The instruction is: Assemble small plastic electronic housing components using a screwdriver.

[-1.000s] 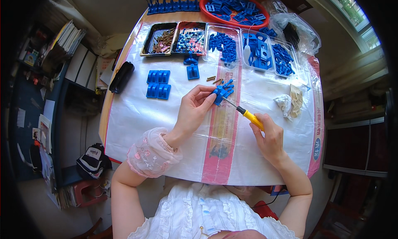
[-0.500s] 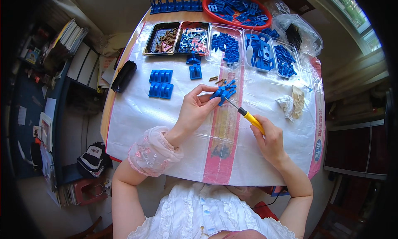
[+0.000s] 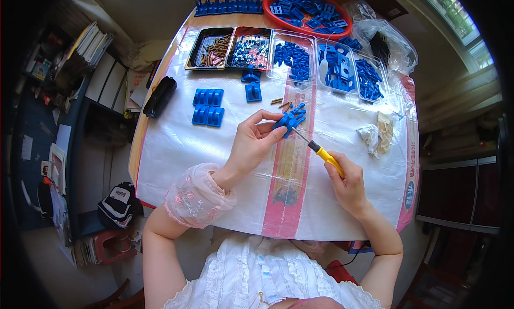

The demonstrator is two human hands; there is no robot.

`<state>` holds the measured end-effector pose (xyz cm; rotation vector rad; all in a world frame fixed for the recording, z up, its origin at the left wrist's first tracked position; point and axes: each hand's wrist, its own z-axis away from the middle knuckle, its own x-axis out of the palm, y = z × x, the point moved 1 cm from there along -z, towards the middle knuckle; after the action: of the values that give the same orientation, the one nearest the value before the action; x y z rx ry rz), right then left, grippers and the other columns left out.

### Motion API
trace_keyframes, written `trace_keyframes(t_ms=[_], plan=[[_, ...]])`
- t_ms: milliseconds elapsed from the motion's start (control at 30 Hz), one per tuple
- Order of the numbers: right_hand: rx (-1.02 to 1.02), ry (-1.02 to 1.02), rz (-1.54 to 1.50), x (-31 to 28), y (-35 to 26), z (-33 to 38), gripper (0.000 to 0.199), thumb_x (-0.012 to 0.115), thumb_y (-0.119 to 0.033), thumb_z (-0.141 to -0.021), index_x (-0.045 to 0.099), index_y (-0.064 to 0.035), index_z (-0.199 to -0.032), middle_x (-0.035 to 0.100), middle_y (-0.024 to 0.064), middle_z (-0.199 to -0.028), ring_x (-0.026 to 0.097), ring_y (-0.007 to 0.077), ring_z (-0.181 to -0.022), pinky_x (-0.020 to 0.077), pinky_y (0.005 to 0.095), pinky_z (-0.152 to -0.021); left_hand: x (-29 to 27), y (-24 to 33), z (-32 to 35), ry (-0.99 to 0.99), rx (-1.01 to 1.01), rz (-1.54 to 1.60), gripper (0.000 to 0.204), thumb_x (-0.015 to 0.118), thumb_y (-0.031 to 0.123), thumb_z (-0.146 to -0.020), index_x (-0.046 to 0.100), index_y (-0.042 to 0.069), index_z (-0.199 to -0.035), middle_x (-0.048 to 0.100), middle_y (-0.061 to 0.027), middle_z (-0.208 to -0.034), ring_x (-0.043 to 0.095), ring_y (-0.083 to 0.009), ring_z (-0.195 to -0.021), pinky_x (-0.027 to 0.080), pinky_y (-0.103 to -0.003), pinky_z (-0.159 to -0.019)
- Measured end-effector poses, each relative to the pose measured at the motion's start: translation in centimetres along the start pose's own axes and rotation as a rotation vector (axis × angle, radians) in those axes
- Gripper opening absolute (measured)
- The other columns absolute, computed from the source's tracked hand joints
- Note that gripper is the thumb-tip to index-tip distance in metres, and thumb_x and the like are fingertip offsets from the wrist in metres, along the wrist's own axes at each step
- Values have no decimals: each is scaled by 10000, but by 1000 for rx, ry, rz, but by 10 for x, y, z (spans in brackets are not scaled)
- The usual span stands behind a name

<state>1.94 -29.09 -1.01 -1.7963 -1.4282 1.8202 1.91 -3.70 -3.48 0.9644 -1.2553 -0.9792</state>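
Observation:
My left hand (image 3: 258, 135) pinches a blue plastic part (image 3: 285, 122) between thumb and fingers, just above the table's middle. In my right hand (image 3: 348, 183) is a screwdriver (image 3: 325, 156) with a yellow and black handle; its shaft points up and left, and its tip meets the blue part. Fingers hide the exact contact. Several small blue pieces (image 3: 299, 112) lie just behind the held part, beside a few brass-coloured screws (image 3: 276, 100). To the left sit several blue blocks with rounded ridges (image 3: 208, 116), and a similar single one (image 3: 253, 92) stands farther back.
Across the back stand a black tray of brass screws (image 3: 217, 52), a tray of nuts and blue bits (image 3: 249, 49), and clear boxes of blue parts (image 3: 292, 60). Behind them is a red basin (image 3: 350, 28). A black case (image 3: 160, 97) lies left, crumpled tissue (image 3: 368, 137) right.
Hardly anything differs. Both hands keep their places, the screwdriver still against the blue part; the whole view has shifted very slightly.

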Motion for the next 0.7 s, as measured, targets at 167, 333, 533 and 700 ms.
trace_keyframes(t_ms=[167,333,533,700], plan=[[32,-12,-56,1,2,1,182,654,-98,-961,630,2,-1110,620,162,-750,599,259,-574,447,354,-550,1,1,1,-4,11,-6,237,669,16,-958,601,-18,-1183,730,-179,-1100,716,-190,-1030,575,-286,-934],[76,-26,-102,1,2,0,169,634,-93,-971,639,7,-1107,569,119,-692,537,174,-554,411,317,-537,1,-1,1,-3,18,-16,237,672,16,-956,607,-11,-1182,733,-172,-1095,715,-181,-1023,577,-281,-925],[130,-38,-170,1,2,0,167,623,-97,-981,647,18,-1100,531,66,-668,486,104,-574,383,289,-539,0,-1,2,-11,19,8,235,671,10,-954,609,-14,-1179,734,-164,-1088,715,-179,-1020,577,-281,-925],[177,-56,-218,0,4,1,180,617,-116,-990,651,27,-1093,515,31,-674,457,74,-603,362,273,-546,2,0,2,-8,17,-7,233,669,5,-953,609,-17,-1178,733,-164,-1086,717,-179,-1014,578,-282,-925]])
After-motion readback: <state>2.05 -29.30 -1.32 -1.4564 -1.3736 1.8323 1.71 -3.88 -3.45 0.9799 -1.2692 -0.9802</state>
